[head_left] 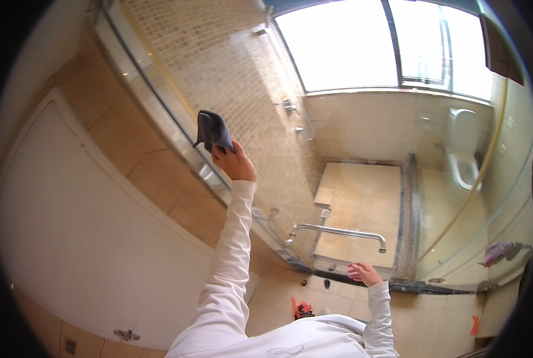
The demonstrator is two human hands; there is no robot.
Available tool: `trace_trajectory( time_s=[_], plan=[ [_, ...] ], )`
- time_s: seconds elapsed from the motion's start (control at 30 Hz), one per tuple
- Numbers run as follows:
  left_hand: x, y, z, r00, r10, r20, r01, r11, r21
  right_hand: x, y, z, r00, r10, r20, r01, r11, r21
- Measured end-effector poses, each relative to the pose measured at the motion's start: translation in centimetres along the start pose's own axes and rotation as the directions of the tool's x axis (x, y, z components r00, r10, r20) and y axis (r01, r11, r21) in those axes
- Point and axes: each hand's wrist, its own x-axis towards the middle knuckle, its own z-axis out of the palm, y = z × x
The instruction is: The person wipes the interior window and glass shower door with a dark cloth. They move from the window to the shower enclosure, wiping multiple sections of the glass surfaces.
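Observation:
My left hand [236, 164], stretched far forward, grips a folded dark grey cloth [214, 130]. The cloth is up at the glass of the shower enclosure, beside its metal-edged frame; whether it presses on the glass I cannot tell. Lower down, my right hand [366, 274] is held out with nothing in it, its fingers loosely bent and apart. Just beyond that hand is a chrome bar handle [341, 230] on the glass door. The hand appears apart from the handle.
A white bathtub [69, 215] fills the left side. Through the glass are a mosaic wall [218, 53], a shower floor [368, 203] and a toilet [463, 149]. A dark threshold [409, 289] crosses the floor. Orange and black items [302, 308] lie near my feet. A purplish cloth [500, 253] hangs right.

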Motion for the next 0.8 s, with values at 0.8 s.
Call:
trace_trajectory(
  time_s=[0.8],
  plan=[
    [-22.4, 51.8, -0.8, 0.608, 0.743, 0.281, -0.26, 0.521, -0.813, -18.2, -3.0, -16.7, 0.81, -0.21, -0.547, 0.322, 0.939, 0.117]
  ],
)
